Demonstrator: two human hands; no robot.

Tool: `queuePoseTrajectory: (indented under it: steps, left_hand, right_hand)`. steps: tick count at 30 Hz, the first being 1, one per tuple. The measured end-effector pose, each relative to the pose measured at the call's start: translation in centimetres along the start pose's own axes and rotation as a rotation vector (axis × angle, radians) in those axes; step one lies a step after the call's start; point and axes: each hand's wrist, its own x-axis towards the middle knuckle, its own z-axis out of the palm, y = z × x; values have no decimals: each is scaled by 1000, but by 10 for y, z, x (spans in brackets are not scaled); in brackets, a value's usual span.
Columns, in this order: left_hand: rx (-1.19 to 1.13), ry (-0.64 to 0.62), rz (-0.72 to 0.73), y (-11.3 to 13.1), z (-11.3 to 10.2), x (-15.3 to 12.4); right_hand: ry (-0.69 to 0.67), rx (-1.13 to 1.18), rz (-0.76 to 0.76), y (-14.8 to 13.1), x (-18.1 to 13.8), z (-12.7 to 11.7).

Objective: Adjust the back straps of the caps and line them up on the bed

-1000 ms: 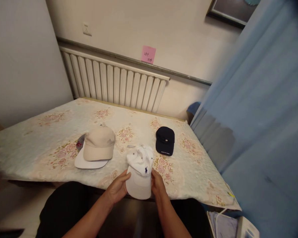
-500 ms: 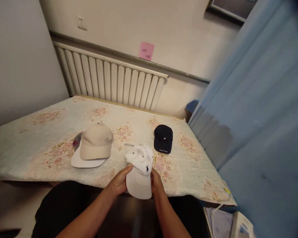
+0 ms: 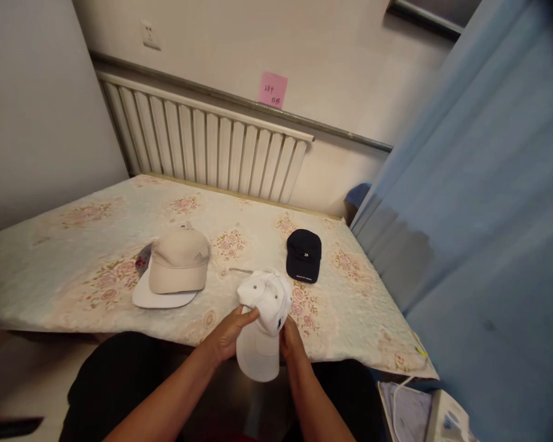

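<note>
Both my hands grip a white cap with a small dark logo, at the near edge of the bed. My left hand clasps the left side of its brim, thumb on top. On the brim's right side my right hand is wrapped. The cap's crown tilts up and to the right, its brim pointing toward me. A beige cap lies stacked on a white-brimmed cap to the left. A black cap rests farther back on the right.
The caps lie on a floral bedspread. Behind it stands a white radiator with a pink note on the wall above. A blue curtain fills the right side. Papers and a box sit low at the right.
My hands have tilted the white cap, the crown rolling to the right and the brim dropping toward me. The other caps have not moved.
</note>
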Motion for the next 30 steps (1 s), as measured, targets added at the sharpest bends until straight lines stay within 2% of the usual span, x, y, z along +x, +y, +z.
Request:
queuePoseTrajectory:
  steps: [10,15,17,20,23,26,30]
  left_hand:
    - [253,8,35,8,22,-10]
    - [423,111,107,11,28,-13]
    - [486,169,120,11,26,-13]
    - [506,207,123,10,23,-12]
    - [463,173,122,8,23,-12]
    - [491,155,116,6,25,-12]
    - [697,181,115,2,25,-13]
  right_hand:
    - [-76,110,63,4,-2,1]
    - [6,45,97,-13,-8,-7]
    - [72,-84,26,-26,-9,-9]
    - [200,-366,-166,-47,-11,-5]
    - [223,-465,-265,-63,-18,7]
    - [227,-795,-492,-73,-25,22]
    - [226,-983,-547,-76,-31,32]
